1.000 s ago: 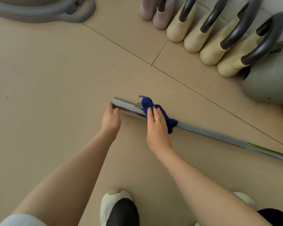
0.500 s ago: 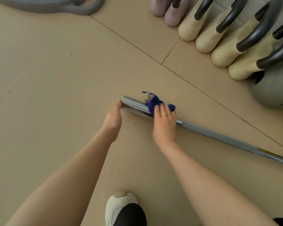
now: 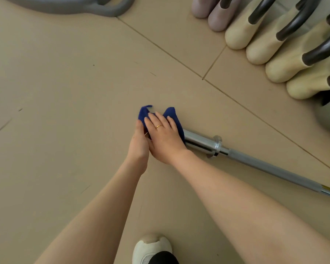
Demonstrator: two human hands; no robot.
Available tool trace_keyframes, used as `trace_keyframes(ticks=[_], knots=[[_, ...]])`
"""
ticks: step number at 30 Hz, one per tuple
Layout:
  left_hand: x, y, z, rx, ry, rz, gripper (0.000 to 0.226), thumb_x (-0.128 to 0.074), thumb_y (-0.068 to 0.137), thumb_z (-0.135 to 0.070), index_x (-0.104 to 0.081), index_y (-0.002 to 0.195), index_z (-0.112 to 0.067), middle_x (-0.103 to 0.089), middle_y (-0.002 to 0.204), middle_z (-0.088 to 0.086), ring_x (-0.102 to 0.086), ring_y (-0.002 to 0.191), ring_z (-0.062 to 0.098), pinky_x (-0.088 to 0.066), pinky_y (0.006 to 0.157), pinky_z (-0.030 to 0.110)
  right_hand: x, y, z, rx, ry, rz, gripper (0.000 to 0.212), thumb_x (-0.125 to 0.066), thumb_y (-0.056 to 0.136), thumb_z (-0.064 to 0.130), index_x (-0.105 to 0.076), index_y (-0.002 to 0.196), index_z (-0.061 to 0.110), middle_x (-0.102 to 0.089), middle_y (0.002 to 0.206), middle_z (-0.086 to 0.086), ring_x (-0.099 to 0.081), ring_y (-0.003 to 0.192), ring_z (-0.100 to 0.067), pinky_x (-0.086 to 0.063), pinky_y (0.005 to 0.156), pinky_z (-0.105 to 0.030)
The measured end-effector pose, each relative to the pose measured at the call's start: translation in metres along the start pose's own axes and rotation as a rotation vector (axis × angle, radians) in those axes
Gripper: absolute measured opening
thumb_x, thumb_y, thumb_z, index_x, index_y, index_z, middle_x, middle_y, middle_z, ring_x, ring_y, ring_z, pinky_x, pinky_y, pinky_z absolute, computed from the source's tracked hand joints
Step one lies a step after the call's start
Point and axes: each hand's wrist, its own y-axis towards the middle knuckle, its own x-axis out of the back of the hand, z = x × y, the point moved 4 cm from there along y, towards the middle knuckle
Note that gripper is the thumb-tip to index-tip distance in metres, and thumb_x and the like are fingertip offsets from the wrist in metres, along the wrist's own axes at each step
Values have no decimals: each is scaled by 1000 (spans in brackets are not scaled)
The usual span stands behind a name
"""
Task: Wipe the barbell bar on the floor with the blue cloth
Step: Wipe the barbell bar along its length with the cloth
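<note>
— So where is the barbell bar [image 3: 255, 162]?
— On the tan floor [image 3: 65, 111], running from centre to the right edge; its left end is under the blue cloth [image 3: 171, 113].
— And the hands?
— The right hand [image 3: 166, 138] presses the cloth flat, fingers straight. The left hand [image 3: 139, 143] touches it from the left, forearm extended; its grip I cannot tell.
— Beyond?
— Kettlebells [image 3: 259, 44] far right.

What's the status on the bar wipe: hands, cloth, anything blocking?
Right hand presses blue cloth over the sleeve end of the bar. Left hand at the bar's tip; grip unclear. Kettlebells stand clear of the bar; nothing blocking.
</note>
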Motion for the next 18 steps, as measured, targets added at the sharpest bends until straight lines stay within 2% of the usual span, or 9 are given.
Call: trace_keyframes(ticks=[2,5,7,10,13,14,16,18], knots=[[3,1,4,-12,15,-10,48,-19,101,-42,-52,128,-19,-59,121,-5,-51,119,9,-38,101,24,4,9,-2,61,-11,12,48,-31,98,33,-31,142,15,-26,153,-2,-14,143,-18,-6,115,-36],[3,1,8,-65,54,-7,44,-18,102,-37,-47,131,-20,-54,129,-5,-47,122,6,-33,98,17,9,21,-22,52,18,58,42,-36,96,36,-44,133,18,-44,141,-4,-35,131,-24,-25,107,-37],[1,2,13,-39,42,-1,49,-17,101,-38,-41,137,-15,-47,139,-2,-40,131,8,-27,103,18,9,22,-51,-149,153,116,43,-32,97,40,-45,131,18,-50,134,-8,-45,122,-30,-37,100,-41],[0,5,15,0,110,-8,56,-16,100,-44,-45,137,-13,-43,145,-1,-33,136,10,-21,103,20,13,3,-89,-458,224,54,45,-23,99,38,-54,117,10,-60,120,-16,-55,107,-34,-45,90,-44],[-3,5,11,-18,168,-14,55,-18,100,-45,-52,130,-16,-51,136,-7,-42,128,6,-25,98,15,12,-13,-74,-443,-1,-64,43,-28,98,38,-52,115,7,-59,119,-15,-52,108,-34,-40,91,-42],[-4,3,9,-29,179,-14,51,-19,100,-43,-56,125,-17,-57,125,-10,-49,117,2,-30,92,9,8,-14,-60,-392,-45,-78,45,-31,97,42,-48,121,8,-55,125,-13,-48,114,-33,-35,96,-43],[-6,0,7,-48,198,-1,45,-20,101,-39,-60,111,-20,-62,97,-13,-55,88,-5,-40,64,-3,-2,-10,-33,-283,-88,-84,59,-34,93,49,-31,138,11,-42,139,-9,-37,128,-28,-22,108,-45],[-8,-4,3,-59,209,-4,42,-21,102,-38,-59,108,-20,-60,85,-14,-52,77,-8,-37,49,-6,-6,0,-29,-193,-89,-62,65,-32,93,52,-21,144,14,-37,145,-5,-33,133,-24,-20,110,-45]])
